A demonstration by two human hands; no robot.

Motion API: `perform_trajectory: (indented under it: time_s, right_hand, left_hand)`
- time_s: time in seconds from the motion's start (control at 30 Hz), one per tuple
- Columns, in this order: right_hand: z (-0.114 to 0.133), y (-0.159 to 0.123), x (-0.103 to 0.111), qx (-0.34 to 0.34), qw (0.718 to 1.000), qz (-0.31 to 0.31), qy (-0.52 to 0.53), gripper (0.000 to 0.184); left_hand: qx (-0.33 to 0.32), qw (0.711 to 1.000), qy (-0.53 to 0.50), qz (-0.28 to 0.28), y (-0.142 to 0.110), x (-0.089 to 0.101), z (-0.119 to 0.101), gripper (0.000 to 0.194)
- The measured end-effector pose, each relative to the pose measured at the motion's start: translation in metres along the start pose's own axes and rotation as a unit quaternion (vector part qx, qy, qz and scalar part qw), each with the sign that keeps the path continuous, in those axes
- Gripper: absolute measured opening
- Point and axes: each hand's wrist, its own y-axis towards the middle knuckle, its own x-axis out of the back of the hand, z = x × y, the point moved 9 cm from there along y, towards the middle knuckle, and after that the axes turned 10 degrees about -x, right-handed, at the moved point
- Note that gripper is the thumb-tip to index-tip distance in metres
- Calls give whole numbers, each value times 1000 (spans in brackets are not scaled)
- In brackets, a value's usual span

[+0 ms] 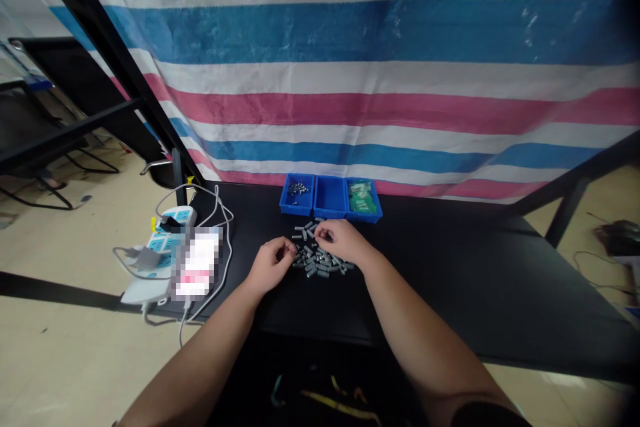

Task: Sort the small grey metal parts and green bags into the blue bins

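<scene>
A loose pile of small grey metal cylinders, perhaps standoffs (pixel 320 257), lies on the black tabletop (pixel 425 287). My left hand (pixel 271 265) sits at the pile's left edge with its fingers curled together. My right hand (pixel 340 241) reaches over the pile's upper part, thumb and forefinger pinched close. Whether either hand holds a cylinder is hidden by the fingers. Just beyond the pile stands a blue three-compartment tray (pixel 330 197), with small screws (pixel 299 189) on the left and green circuit boards (pixel 361 197) on the right.
White power strips (pixel 167 243) and tangled cables lie at the table's left end, partly behind a blurred white patch. A dark metal frame rises on the left. A striped tarpaulin (pixel 350 87) hangs behind the table, and the tiled floor shows past both ends.
</scene>
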Motion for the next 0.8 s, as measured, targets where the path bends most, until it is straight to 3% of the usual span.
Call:
perform_trajectory:
  time_s: [0.1, 0.23, 0.37, 0.5, 0.6, 0.8]
  right_hand:
    - [9, -4, -9, 21, 997, 41, -66, 12]
    - [6, 0, -19, -19, 991, 30, -129, 18]
    - [8, 4, -22, -18, 990, 10, -142, 11]
    - [9, 3, -8, -9, 999, -27, -35, 12]
    - [4, 2, -2, -12, 997, -16, 74, 19]
    - [-20, 6, -18, -58, 993, 43, 91, 5]
  left_hand:
    - [3, 1000, 1, 1, 0, 0, 1, 19]
    - [2, 1000, 1, 2, 0, -1, 2, 20]
    - [0, 1000, 4, 1, 0, 0, 2, 18]
    - [-1, 1000, 8, 3, 0, 0, 1, 20]
    - [0, 1000, 3, 5, 1, -1, 1, 18]
    - [-3, 1000, 2, 4, 1, 0, 0, 18]
